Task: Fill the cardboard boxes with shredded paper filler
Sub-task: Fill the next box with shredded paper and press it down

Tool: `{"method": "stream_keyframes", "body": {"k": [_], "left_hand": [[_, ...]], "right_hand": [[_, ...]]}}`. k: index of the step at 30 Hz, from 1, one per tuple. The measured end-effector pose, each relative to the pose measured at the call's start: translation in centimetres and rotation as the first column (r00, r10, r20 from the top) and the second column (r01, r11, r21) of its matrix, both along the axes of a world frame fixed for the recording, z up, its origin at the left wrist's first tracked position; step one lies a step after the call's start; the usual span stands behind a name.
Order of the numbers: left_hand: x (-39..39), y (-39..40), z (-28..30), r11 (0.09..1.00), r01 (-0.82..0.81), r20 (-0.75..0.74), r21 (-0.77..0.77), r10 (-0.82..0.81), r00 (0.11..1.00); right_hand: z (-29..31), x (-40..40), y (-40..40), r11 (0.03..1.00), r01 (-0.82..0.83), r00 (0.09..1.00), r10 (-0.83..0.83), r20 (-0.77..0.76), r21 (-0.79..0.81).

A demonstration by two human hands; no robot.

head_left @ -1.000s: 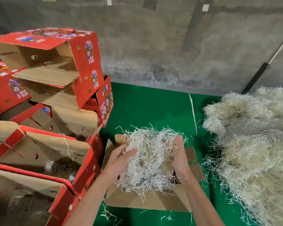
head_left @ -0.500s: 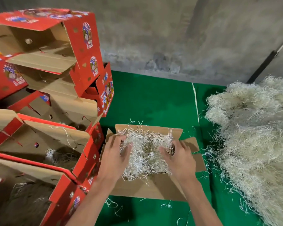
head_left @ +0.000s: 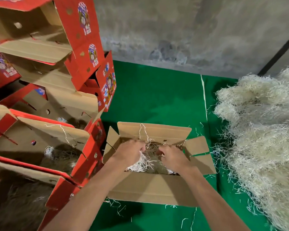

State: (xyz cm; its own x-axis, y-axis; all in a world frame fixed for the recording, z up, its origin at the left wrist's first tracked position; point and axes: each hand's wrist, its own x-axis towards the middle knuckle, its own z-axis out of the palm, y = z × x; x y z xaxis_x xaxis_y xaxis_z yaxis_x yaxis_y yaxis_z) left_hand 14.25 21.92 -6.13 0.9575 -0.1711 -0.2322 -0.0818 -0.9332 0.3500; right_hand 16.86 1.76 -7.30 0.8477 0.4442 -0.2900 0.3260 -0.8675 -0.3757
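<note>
You are looking down at an open cardboard box (head_left: 150, 189) on a green mat (head_left: 157, 97), its four flaps folded outward. Both your hands are inside its mouth. Your left hand (head_left: 128, 151) has its fingers curled down into the shredded paper filler (head_left: 140, 164) and appears to grip a tuft of it. Your right hand (head_left: 171, 155) is curled the same way just beside it, fingers buried in the strands, knuckles up. The two hands sit close together but apart, near the middle of the box.

The filler in this box lies low, below the rim, in pale tangled strands. A few loose strands trail up over the far flap (head_left: 153, 130). Your supply, a large heap of shredded paper (head_left: 260, 139), sits on the mat to your right, near the box. To your left stands a stack of red printed boxes (head_left: 57, 97), some with filler showing inside.

Judging by its look, the filler is very light, soft and springy, and it clings to itself. It will likely compress under your palms and puff back, and shed strands as you lift it. Take hold of it in loose, wide handfuls from the heap's near edge, scooping from beneath with both hands, not pinching from the top.
</note>
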Motion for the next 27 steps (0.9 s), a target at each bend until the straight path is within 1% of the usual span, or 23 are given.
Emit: {"method": "stream_keyframes", "body": {"k": [4, 6, 8, 10, 12, 14, 16, 17, 19, 21, 22, 23, 24, 25, 26, 27], "left_hand": [[2.2, -1.2, -3.0, 0.979, 0.127, -0.234, 0.157, -0.088, 0.968], [2.7, -1.9, -4.5, 0.954, 0.197, -0.326, 0.225, -0.116, 0.938], [3.0, -2.1, -6.6, 0.925, 0.248, -0.399, 0.287, -0.12, 0.909], [2.7, -1.8, -8.4, 0.876, 0.304, -0.475, 0.374, -0.101, 0.874], [3.0, -1.2, -9.8, 0.816, 0.358, -0.529, 0.453, -0.078, 0.845], [3.3, -0.7, -10.3, 0.778, 0.371, -0.541, 0.507, -0.048, 0.839], [3.4, -0.6, -9.9, 0.759, 0.373, -0.545, 0.534, -0.029, 0.838], [3.4, -0.8, -9.4, 0.769, 0.362, -0.54, 0.526, -0.026, 0.841], [3.3, -0.9, -7.8, 0.852, 0.298, -0.506, 0.43, -0.046, 0.861], [3.5, -0.5, -5.7, 0.931, 0.244, -0.409, 0.272, -0.117, 0.905], [3.6, -0.1, -4.7, 0.952, 0.227, -0.374, 0.207, -0.137, 0.917], [3.6, 0.3, -3.9, 0.963, 0.213, -0.373, 0.163, -0.139, 0.917], [3.6, 0.6, -3.2, 0.968, 0.209, -0.389, 0.142, -0.139, 0.911], [3.7, 0.7, -2.9, 0.967, 0.211, -0.435, 0.144, -0.13, 0.891], [3.8, 0.6, -2.8, 0.965, 0.221, -0.501, 0.144, -0.121, 0.857], [4.0, 0.3, -3.1, 0.957, 0.244, -0.579, 0.16, -0.109, 0.808]], "right_hand": [[-2.2, 1.6, 1.6, 0.982, -0.115, 0.993, 0.108, -0.057, -0.15], [-3.4, 1.9, 2.1, 0.956, -0.176, 0.983, 0.157, -0.096, -0.234], [-5.0, 2.3, 2.2, 0.924, -0.224, 0.97, 0.179, -0.167, -0.31], [-6.3, 2.2, 2.0, 0.877, -0.257, 0.956, 0.169, -0.241, -0.405], [-7.4, 2.6, 1.5, 0.835, -0.253, 0.948, 0.112, -0.299, -0.49], [-7.6, 2.9, 1.1, 0.807, -0.215, 0.948, 0.037, -0.317, -0.55], [-7.6, 3.1, 1.2, 0.782, -0.22, 0.946, 0.026, -0.322, -0.583], [-7.4, 3.1, 1.2, 0.773, -0.235, 0.945, 0.038, -0.326, -0.59], [-6.7, 3.2, 1.1, 0.796, -0.234, 0.948, 0.058, -0.314, -0.558], [-5.3, 3.7, 0.7, 0.855, -0.198, 0.967, 0.09, -0.24, -0.48], [-4.5, 4.1, 0.4, 0.876, -0.191, 0.975, 0.118, -0.187, -0.443], [-3.8, 4.4, 0.2, 0.89, -0.19, 0.979, 0.143, -0.143, -0.414], [-3.4, 4.7, 0.0, 0.896, -0.198, 0.979, 0.164, -0.119, -0.396], [-3.2, 4.8, 0.0, 0.897, -0.213, 0.976, 0.176, -0.129, -0.387], [-3.2, 4.6, 0.2, 0.895, -0.228, 0.968, 0.168, -0.184, -0.384], [-3.6, 4.3, 0.3, 0.885, -0.244, 0.951, 0.139, -0.275, -0.397]]}}
